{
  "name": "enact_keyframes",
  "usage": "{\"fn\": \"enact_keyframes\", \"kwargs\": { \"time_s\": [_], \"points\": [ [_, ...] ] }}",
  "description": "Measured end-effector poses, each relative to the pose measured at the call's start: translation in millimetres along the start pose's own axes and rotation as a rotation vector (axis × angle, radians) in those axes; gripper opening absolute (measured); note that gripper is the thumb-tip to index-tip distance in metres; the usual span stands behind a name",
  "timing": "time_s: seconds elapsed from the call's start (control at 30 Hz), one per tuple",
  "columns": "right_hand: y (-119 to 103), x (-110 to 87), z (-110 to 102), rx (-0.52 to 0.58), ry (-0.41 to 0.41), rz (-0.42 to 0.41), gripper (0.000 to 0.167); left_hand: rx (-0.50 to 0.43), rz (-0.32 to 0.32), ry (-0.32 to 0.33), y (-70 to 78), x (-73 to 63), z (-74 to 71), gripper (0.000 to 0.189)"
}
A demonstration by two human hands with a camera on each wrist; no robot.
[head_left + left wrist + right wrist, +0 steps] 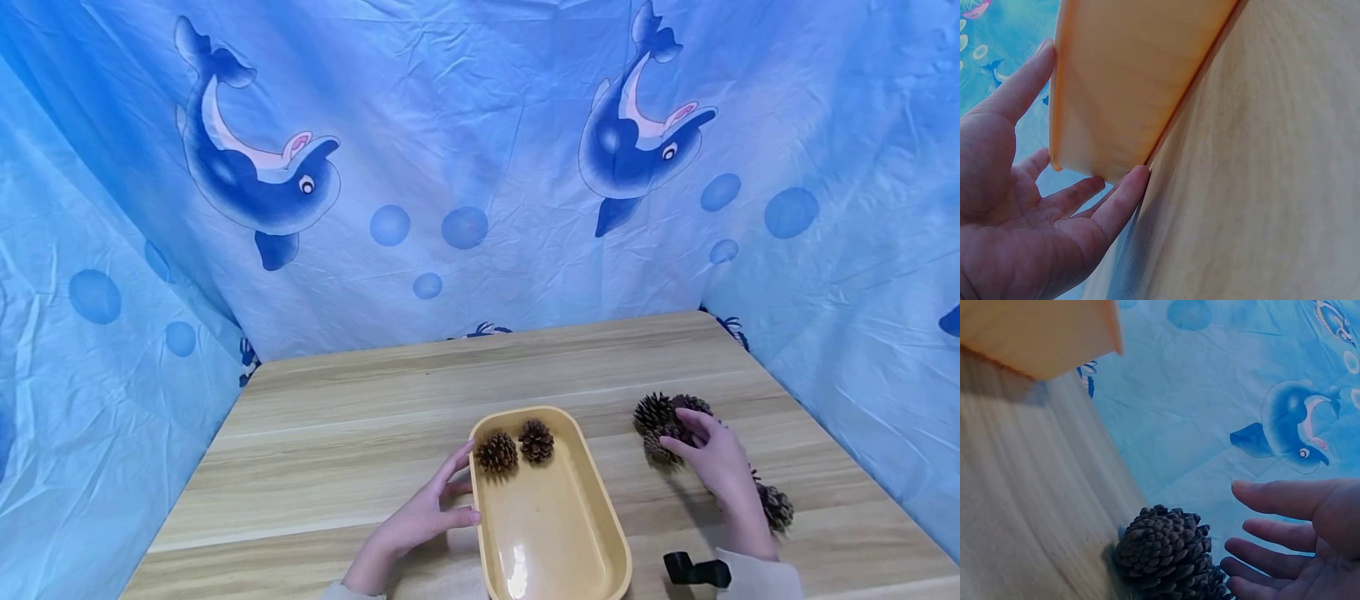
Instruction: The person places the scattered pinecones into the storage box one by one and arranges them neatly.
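Observation:
A yellow plastic tray lies on the table with two pine cones in its far end, one pine cone by the left wall and a smaller pine cone beside it. My left hand rests against the tray's left side, fingers spread and fairly straight along the wall. To the right, my right hand reaches over a cluster of pine cones, thumb and fingers apart. The right wrist view shows that hand with nothing between its fingers, right beside a pine cone.
More pine cones lie right of the right forearm, partly hidden by it. The wooden table is bordered by a blue dolphin-print cloth at the back and sides. A black strap piece sits at the right wrist.

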State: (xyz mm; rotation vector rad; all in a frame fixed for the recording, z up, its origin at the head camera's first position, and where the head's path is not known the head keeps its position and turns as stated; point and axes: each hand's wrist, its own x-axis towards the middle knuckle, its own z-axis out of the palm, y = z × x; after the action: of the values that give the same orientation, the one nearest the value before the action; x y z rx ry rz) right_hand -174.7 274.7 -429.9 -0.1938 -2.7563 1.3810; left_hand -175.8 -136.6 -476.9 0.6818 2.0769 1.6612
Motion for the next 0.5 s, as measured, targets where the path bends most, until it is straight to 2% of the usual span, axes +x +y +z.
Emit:
{"fn": "enact_keyframes", "kwargs": {
  "time_s": [0.5],
  "points": [
    [2.4,4.2,8.8,-0.141,0.044,0.053,0.068,0.002,-0.003,0.003,-0.3,-0.3,-0.1,0.095]
  ]
}}
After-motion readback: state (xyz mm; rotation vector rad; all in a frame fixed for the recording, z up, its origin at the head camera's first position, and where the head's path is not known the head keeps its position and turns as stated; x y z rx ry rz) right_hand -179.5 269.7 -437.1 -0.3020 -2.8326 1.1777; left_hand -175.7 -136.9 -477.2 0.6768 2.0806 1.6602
